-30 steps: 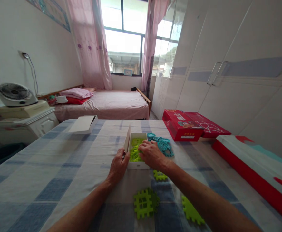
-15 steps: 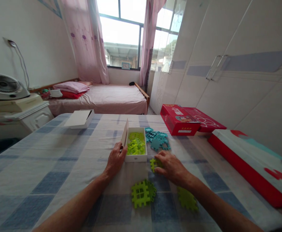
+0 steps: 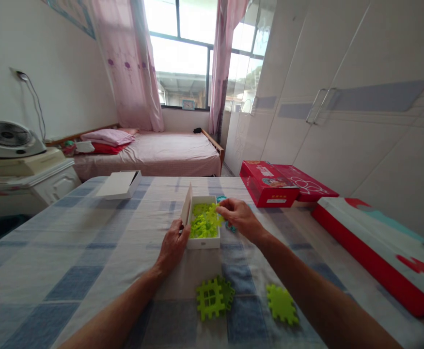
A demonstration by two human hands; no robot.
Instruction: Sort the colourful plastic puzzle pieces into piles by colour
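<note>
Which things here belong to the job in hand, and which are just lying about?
In the job:
- open white box, left hand at its raised flap
- green piece in the right hand
- green pieces inside
- probably the loose green pieces nearby

Lying about, seemingly:
- second white box
- red boxes
- fan

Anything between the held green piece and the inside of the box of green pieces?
Nothing visible. The right hand holds the green piece at the right edge of the open box; the raised flap stands at its left side.
</note>
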